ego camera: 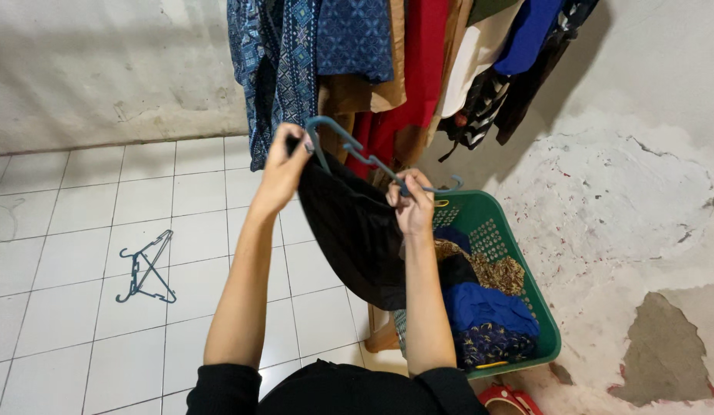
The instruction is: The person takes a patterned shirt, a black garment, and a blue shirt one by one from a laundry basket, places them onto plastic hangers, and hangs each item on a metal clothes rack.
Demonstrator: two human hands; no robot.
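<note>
- Black garment point(357, 230) draped from a blue-grey hanger point(357, 150), held up above and just left of the green laundry basket point(526, 253).
- Left hand point(284, 173) pinched shut on the garment's upper edge at the hanger's hook end, up and left of the basket; fingers curled tight, no gap showing.
- Right hand point(412, 204) closed on the cloth and the hanger's lower arm, right beside the basket's near-left rim, thumb and fingers folded over both.
- Hanger's long axis slanted, high at the left hand, dropping toward the basket; hook curling up above the left fingers.
- Cloth hanging straight down between the two forearms, bottom hem level with the basket's heap of blue and patterned clothes point(487, 307).
- Both hands about equally on the piece; right one nearer the basket, left one nearer the hanging clothes point(372, 61) above the basket.
- Tight above: hung garments crowd close over the hanger's hook.
- Open white tile floor point(80, 200) left of the basket, broken only by spare hangers point(148, 269) lying well apart from it.
- Rough patched wall point(641, 215) right of the basket; little room that way.
</note>
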